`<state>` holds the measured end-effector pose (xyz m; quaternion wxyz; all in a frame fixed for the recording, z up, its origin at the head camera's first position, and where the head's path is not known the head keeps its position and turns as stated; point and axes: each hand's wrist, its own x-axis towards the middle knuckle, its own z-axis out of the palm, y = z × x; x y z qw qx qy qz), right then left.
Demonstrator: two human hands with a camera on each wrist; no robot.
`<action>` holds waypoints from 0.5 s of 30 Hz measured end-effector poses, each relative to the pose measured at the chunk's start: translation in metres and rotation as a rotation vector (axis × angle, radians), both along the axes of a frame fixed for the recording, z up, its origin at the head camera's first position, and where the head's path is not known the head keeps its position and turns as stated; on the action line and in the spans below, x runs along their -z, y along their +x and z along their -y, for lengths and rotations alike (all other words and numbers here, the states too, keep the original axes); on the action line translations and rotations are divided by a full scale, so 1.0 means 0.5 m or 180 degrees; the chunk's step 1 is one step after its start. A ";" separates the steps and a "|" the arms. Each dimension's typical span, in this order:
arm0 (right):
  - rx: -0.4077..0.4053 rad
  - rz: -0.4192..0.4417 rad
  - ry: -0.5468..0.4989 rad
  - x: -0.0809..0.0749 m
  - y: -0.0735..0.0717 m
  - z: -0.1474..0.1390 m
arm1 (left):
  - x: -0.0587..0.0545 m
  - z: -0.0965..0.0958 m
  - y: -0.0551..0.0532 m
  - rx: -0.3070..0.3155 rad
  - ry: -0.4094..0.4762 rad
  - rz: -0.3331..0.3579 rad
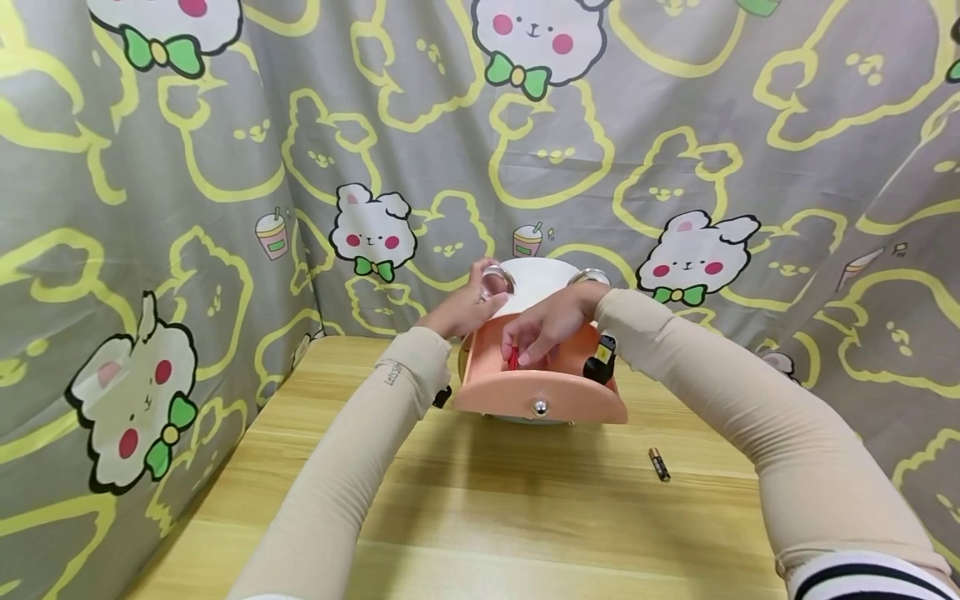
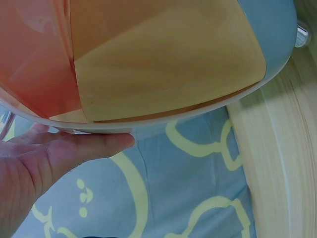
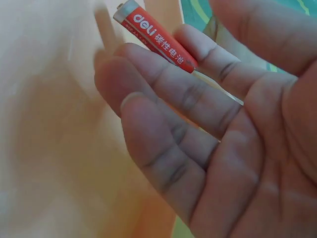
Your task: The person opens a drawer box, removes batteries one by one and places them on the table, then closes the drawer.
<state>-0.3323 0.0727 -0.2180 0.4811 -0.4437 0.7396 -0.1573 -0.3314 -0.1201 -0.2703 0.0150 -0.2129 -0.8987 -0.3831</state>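
Note:
A white, round-bodied drawer box (image 1: 536,279) with two silver bell-like domes on top stands on the table. Its coral drawer (image 1: 525,392), with a silver knob in front, is pulled out. Inside the drawer, my right hand (image 1: 551,325) holds a red AA-type battery (image 3: 158,37) at its fingertips; the white "deli" lettering shows in the right wrist view. My left hand (image 1: 468,300) grips the box's upper left side next to the left dome (image 1: 497,282). Its thumb (image 2: 106,146) lies along the pale rim in the left wrist view, and the other fingers are mostly hidden behind.
A black battery with a copper-coloured end (image 1: 658,464) lies on the wooden table (image 1: 555,525), right of the drawer and nearer to me. A grey patterned curtain (image 1: 450,167) hangs close behind the box and along the left side. A black wrist device (image 1: 600,360) overlaps the drawer's right side.

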 end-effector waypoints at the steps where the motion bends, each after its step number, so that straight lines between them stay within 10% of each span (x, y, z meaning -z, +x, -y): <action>1: 0.0047 -0.0019 -0.0017 -0.002 0.002 -0.003 | 0.000 -0.001 0.000 0.0003 -0.0012 0.0000; 15: 0.0279 -0.0668 -0.0780 -0.016 0.020 -0.011 | -0.003 -0.002 0.003 -0.0013 -0.0104 -0.0032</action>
